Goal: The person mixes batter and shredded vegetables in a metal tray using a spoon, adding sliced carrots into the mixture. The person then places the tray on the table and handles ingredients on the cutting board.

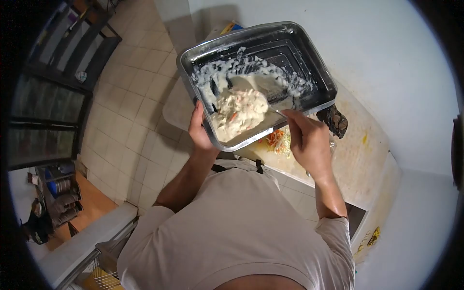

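Observation:
My left hand (200, 128) grips the near left corner of a rectangular metal tray (251, 138), which is tilted above the counter. Inside the tray, a creamy white mixture with orange bits (239, 116) is heaped toward the near left corner. White smears coat part of the tray's dark floor. Over the near rim, my right hand (309, 142) is closed round the handle of a spoon (276, 112). The spoon's head meets the creamy mixture and is mostly covered by it.
Below the tray stands a pale, stained counter (357, 159). Shredded orange and pale green vegetables (279, 141) lie there, with a black plastic bag (334, 121) by the wall. Tiled floor (140, 104) stretches to the left, where a dark rack (82, 48) stands.

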The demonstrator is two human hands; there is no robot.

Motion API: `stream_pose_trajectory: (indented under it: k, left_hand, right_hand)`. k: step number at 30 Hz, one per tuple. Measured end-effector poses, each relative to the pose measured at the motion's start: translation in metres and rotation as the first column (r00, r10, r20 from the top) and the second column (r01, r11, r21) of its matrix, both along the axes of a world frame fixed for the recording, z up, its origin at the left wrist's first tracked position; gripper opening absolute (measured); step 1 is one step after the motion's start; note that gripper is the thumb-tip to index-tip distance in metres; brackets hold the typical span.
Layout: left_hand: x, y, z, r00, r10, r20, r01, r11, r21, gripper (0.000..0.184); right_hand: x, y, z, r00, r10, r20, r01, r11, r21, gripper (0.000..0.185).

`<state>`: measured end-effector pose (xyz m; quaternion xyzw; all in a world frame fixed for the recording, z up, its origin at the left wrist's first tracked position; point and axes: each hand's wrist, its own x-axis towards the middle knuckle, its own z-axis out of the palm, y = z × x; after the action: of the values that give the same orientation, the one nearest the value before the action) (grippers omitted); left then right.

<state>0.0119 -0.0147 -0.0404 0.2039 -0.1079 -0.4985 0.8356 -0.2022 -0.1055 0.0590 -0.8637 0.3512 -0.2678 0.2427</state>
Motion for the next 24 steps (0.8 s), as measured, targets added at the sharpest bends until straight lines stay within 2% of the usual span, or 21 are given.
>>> stream_pose_trajectory:
  k: [3,4,6,8,9,12,13,15,17,20,24]
  left_hand:
    - [-0.002,-0.001,0.003,0.999,-0.026,0.022,0.027,0.997,-0.071,0.052]
    - [-0.004,-0.001,0.004,1.000,-0.004,0.004,0.004,1.000,-0.024,0.052]
    - [-0.006,-0.002,0.007,0.999,0.042,-0.027,-0.040,0.997,0.069,0.053]
    - [-0.002,-0.003,0.000,0.999,-0.020,-0.026,0.018,0.996,-0.087,0.054]
    - [-0.002,-0.003,-0.001,0.999,-0.050,-0.020,0.046,0.985,-0.164,0.054]
    - [-0.004,-0.003,0.002,0.996,-0.027,0.081,0.034,0.996,-0.085,0.055]
    - [-0.004,-0.003,0.004,0.997,-0.019,0.070,0.024,0.997,-0.070,0.055]
    - [-0.004,-0.003,0.003,0.999,-0.004,0.049,0.005,0.999,-0.039,0.055]
    - [-0.002,-0.003,-0.001,0.998,-0.033,0.049,0.037,0.995,-0.089,0.056]
    - [-0.003,-0.004,0.000,0.997,-0.047,0.055,0.053,0.992,-0.113,0.056]
    - [0.004,-0.002,-0.005,0.996,-0.080,0.041,0.085,0.988,-0.128,0.056]
  right_hand:
    - [-0.003,0.020,0.001,0.998,0.042,0.036,-0.038,0.994,-0.107,0.027]
    - [-0.005,0.026,0.000,0.998,0.052,0.038,-0.047,0.990,-0.132,0.029]
    - [-0.010,0.037,-0.014,0.995,0.096,-0.022,-0.099,0.978,-0.183,0.045]
    - [-0.015,0.049,-0.025,0.984,0.135,-0.119,-0.157,0.969,-0.192,0.057]
    - [-0.014,0.050,-0.031,0.983,0.160,-0.086,-0.177,0.952,-0.248,0.062]
    - [-0.019,0.042,-0.027,0.983,0.173,-0.056,-0.181,0.959,-0.216,0.058]
    - [-0.020,0.039,-0.019,0.989,0.147,-0.015,-0.148,0.977,-0.152,0.054]
    - [-0.025,0.029,-0.011,0.990,0.137,0.021,-0.131,0.976,-0.173,0.050]
    - [-0.027,0.023,-0.008,0.988,0.146,0.053,-0.136,0.979,-0.155,0.045]
    - [-0.024,0.023,-0.008,0.981,0.189,-0.040,-0.193,0.970,-0.150,0.041]
    - [-0.024,0.001,0.000,0.990,0.141,0.010,-0.137,0.978,-0.160,0.032]
